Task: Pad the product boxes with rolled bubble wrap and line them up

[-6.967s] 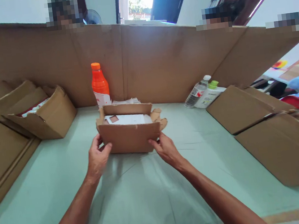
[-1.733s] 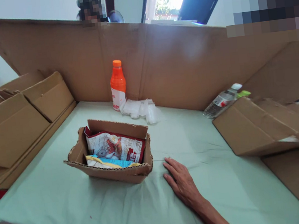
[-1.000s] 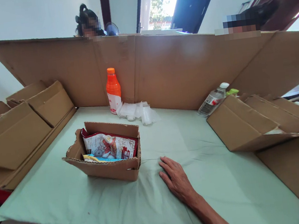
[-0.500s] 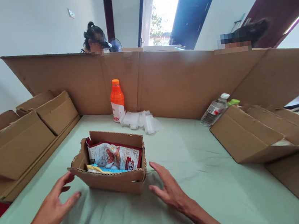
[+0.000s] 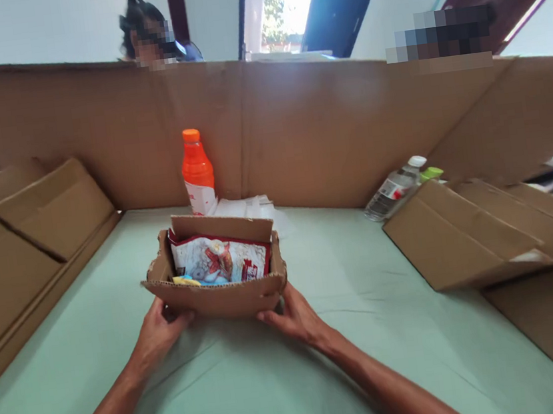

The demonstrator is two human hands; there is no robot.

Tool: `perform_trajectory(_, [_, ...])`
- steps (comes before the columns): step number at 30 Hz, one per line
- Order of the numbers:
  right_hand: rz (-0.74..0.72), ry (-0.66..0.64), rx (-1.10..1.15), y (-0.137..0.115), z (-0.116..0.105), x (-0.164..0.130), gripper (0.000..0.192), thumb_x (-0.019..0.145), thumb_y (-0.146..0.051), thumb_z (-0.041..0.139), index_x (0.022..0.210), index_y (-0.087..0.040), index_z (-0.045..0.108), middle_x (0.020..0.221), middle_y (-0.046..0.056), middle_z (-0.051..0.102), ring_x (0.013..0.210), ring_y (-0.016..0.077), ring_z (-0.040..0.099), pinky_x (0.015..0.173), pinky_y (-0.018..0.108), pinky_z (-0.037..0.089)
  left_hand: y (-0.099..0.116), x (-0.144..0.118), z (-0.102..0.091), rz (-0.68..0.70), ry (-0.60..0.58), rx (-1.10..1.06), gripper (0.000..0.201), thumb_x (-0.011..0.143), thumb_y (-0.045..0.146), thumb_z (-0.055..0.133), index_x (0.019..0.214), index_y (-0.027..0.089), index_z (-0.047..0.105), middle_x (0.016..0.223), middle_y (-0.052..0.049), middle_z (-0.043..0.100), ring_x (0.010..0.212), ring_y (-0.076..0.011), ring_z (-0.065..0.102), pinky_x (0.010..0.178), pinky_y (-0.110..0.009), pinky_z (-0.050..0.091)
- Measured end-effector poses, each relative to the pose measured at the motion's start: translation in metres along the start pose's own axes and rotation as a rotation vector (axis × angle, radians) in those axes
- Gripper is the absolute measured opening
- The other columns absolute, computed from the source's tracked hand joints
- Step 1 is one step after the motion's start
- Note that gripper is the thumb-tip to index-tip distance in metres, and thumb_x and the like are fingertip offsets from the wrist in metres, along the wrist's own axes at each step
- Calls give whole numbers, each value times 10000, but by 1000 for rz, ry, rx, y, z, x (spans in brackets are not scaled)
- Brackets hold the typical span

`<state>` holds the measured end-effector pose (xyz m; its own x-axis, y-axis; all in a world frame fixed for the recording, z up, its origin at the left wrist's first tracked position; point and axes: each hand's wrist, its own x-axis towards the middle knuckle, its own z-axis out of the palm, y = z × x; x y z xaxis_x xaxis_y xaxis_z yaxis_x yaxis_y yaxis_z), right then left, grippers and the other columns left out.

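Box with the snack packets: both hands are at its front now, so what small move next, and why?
Probably draw the box a little nearer. The left hand and right hand grip its front lower corners, it sits flat on the cloth, and the packets stand inside, so slide rather than tilt.

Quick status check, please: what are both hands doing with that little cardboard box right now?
Left hand and right hand grip the small open box at its near corners. Snack packets inside. Orange bottle stands behind, apart.
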<state>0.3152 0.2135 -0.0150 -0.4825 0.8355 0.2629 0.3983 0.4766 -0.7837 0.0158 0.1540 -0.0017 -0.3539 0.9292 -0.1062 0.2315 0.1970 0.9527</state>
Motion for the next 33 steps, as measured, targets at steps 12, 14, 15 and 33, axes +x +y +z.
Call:
perform_trajectory(12, [81,-77,-138,70,-82,48,585,890,-419,650,1429,-219,543,1490,105,556,1351,281,537,1082,458,477,-23,33,26,16,113,-28,552,582,441,786,1036,212,571,957,-48,679,922,-236,647,807,-332,533])
perform_trajectory(14, [185,12,-299,87,-95,63,505,895,-331,624,1385,-210,585,1437,96,604,1315,266,562,1093,442,464,-29,31,28,9,144,-13,558,590,434,780,1057,210,571,953,-44,671,910,-227,641,801,-324,529])
perform_trajectory(15, [239,46,-373,95,-99,73,504,885,-290,621,1380,-197,589,1432,100,608,1315,267,557,1114,441,441,-30,31,28,8,155,-1,558,596,434,777,1064,208,572,942,-43,668,898,-224,638,794,-320,527])
perform_trajectory(33, [571,219,-391,124,-102,152,454,890,-268,536,1331,-171,586,1298,101,692,1214,242,613,1088,387,405,-27,30,32,49,161,26,525,638,452,716,1068,192,565,991,-70,687,979,-259,647,888,-352,520])
